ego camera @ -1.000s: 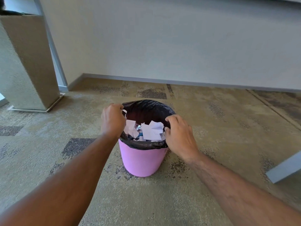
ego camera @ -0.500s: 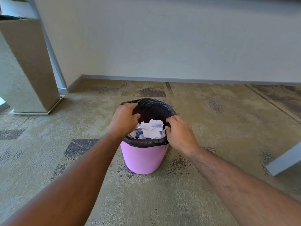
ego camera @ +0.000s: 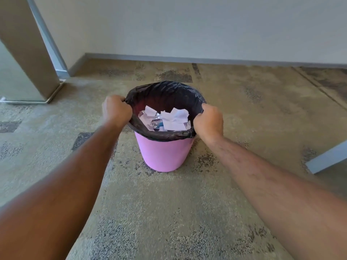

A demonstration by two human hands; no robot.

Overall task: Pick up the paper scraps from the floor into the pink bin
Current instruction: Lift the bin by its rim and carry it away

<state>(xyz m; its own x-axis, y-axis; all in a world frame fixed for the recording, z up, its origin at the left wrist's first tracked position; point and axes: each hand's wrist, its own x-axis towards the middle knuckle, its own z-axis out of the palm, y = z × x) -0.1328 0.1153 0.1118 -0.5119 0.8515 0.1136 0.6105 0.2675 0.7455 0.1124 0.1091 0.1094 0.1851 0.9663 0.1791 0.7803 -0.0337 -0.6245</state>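
The pink bin point(ego camera: 161, 154) stands upright on the carpet in the middle of the head view, lined with a black bag point(ego camera: 165, 92). White paper scraps point(ego camera: 173, 119) lie heaped inside it, with a bit of foil and something blue among them. My left hand point(ego camera: 116, 109) grips the bag's rim on the bin's left side. My right hand point(ego camera: 208, 120) grips the rim on the right side. I see no scraps on the carpet around the bin.
A beige pillar point(ego camera: 26, 53) on a metal base stands at the far left. A white wall with a grey skirting point(ego camera: 187, 58) runs behind the bin. A pale grey bar point(ego camera: 326, 158) lies on the carpet at the right edge.
My left hand moved from inside the bin's mouth out to the left rim. Both hands now pull the bag's rim apart, and the opening is wider.
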